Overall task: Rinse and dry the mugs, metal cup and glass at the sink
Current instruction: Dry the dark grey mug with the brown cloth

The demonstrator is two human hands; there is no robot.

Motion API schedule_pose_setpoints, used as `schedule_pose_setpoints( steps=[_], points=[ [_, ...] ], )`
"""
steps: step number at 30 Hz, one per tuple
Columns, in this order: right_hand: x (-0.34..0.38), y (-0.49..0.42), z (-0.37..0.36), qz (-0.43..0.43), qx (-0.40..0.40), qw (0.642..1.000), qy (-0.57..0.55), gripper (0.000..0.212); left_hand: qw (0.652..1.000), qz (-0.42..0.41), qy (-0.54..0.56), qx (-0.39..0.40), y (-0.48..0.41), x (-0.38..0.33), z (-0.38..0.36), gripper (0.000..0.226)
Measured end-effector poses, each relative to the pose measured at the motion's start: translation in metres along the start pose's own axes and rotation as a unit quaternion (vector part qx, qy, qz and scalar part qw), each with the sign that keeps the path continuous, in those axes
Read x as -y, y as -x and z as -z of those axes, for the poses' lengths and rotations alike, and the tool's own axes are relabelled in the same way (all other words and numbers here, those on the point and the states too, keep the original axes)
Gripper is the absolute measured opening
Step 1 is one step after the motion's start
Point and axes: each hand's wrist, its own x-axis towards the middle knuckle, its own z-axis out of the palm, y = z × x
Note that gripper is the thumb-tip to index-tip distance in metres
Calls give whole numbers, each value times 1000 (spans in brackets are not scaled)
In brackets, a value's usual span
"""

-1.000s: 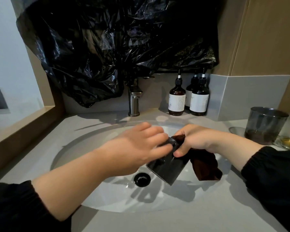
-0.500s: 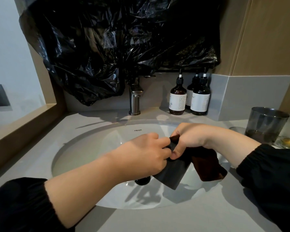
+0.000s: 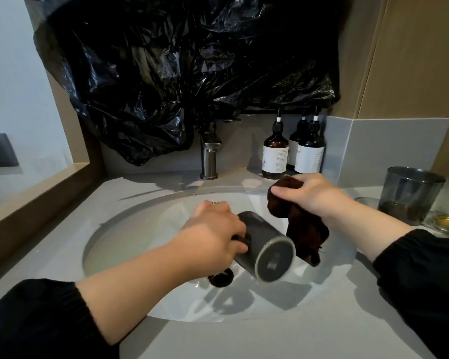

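At centre frame the left hand (image 3: 213,229) grips the mug (image 3: 262,250) by its handle, base tilted toward the camera, over the sink (image 3: 130,242). The right hand (image 3: 309,195), just to its right, clutches a bunched cloth (image 3: 306,231) (hanging beside the mug). Hold the handle firmly; wipe base and wall.

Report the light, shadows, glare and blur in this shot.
Head view: dim, soft light; glare streaks on the black plastic sheet; the mug and left hand throw a soft shadow into the sink; the right hand holding the cloth looks slightly smeared; wide-angle bending curves the frame's edges.
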Motion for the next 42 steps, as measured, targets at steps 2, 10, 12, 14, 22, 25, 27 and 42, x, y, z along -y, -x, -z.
schedule_pose_setpoints(
  steps=[2,10,12,14,22,25,27,42],
  points=[
    [-5,-1,0,-16,-37,996,-74,11,952,200,230,-3,-8,5,0,23],
    [-3,7,-21,-33,13,989,-147,16,777,425,464,7,-19,33,-5,40],
    [-2,10,-28,-9,3,997,-73,16,799,395,454,22,-20,27,-6,38],
    [2,15,-32,36,-12,999,-22,18,796,366,482,-3,-18,23,-8,36],
    [20,28,-18,125,141,979,83,27,789,321,514,-101,-10,33,-12,38],
    [17,20,-11,112,123,971,174,27,801,293,513,-95,-9,30,-10,36],
    [12,18,-12,105,51,977,180,25,806,276,518,-79,-7,24,-10,36],
    [10,10,-12,124,-29,972,199,28,779,325,521,-122,-8,25,-8,36]
  ],
)
